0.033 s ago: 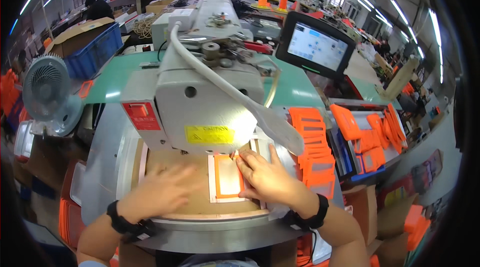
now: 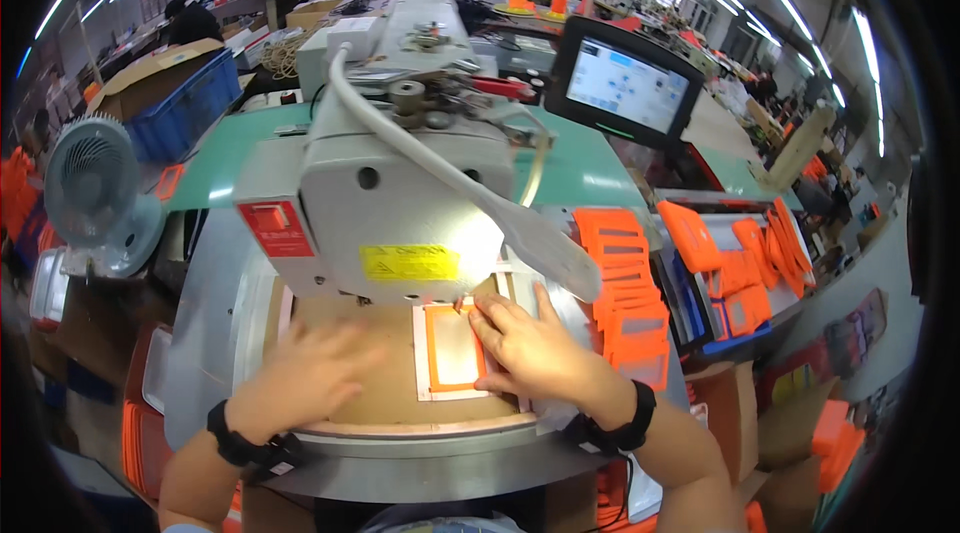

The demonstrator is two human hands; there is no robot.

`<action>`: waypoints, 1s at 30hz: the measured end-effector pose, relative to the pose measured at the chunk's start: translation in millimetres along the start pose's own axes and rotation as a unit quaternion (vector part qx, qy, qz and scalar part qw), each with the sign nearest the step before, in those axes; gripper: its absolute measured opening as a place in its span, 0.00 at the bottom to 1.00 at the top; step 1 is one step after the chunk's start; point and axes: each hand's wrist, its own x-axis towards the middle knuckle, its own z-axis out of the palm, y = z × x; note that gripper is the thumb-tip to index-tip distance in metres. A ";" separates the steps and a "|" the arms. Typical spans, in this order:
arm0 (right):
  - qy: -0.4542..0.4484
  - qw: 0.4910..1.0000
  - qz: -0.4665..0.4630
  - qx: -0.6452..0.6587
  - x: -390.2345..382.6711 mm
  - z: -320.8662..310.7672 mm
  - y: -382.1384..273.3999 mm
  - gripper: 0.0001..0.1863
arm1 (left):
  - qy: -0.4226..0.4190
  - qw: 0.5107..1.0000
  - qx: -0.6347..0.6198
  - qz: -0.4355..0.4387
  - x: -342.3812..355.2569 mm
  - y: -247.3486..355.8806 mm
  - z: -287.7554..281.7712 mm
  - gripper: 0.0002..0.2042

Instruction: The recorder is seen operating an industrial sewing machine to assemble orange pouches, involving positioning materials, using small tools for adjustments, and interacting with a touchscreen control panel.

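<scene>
Along the orange frame [image 2: 433, 348], right fingers [image 2: 488, 331] spread, left fingers [image 2: 338, 345] blurred, their pose unclear.

Both bare forearms, left [image 2: 200, 478] and right [image 2: 692, 463], rise from the lower edge and angle inward, the two hands well apart. The left hand [image 2: 305, 380] is blurred, its fingers [image 2: 338, 355] extended and pointing inward, their exact spread hard to tell. The right hand [image 2: 530, 351] lies back upward, fingers [image 2: 499, 317] reaching forward, one set apart to the right, thumb [image 2: 492, 383] stretched inward.
</scene>
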 end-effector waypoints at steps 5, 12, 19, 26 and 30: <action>-0.037 0.998 0.035 0.034 0.6 3.7 9.6 0.44 | 0.097 0.991 0.031 0.083 7.9 38.5 -2.2 0.22; 0.221 0.969 0.112 0.017 -83.0 -8.2 -41.8 0.31 | 0.048 0.989 0.062 0.128 6.3 73.5 10.9 0.21; 0.344 0.726 0.583 0.122 -322.1 60.9 -32.6 0.11 | 0.018 0.990 0.013 0.138 15.4 84.5 8.1 0.24; 0.113 0.794 0.597 -0.004 -375.0 199.0 -63.7 0.16 | 0.036 0.988 -0.008 0.147 14.4 79.3 10.9 0.22; 0.079 0.763 0.634 0.102 -385.4 214.8 -53.5 0.13 | 0.042 0.988 -0.032 0.146 12.0 72.0 14.7 0.22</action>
